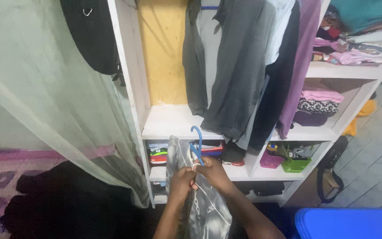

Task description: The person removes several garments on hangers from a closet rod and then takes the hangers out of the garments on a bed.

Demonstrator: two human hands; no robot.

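2 hands meet at 6 o'clock: left hand (182, 180) and right hand (214, 174), fingers closed on blue plastic hanger (196, 146) and grey-white patterned garment (200, 201), before white wooden wardrobe (173, 121). Step: fitting garment onto hanger; next needs hook lifted toward 12 o'clock.

Garment on hanger (196, 146) before wardrobe (173, 121); curtain (45, 88) left, bin (348, 223) right.
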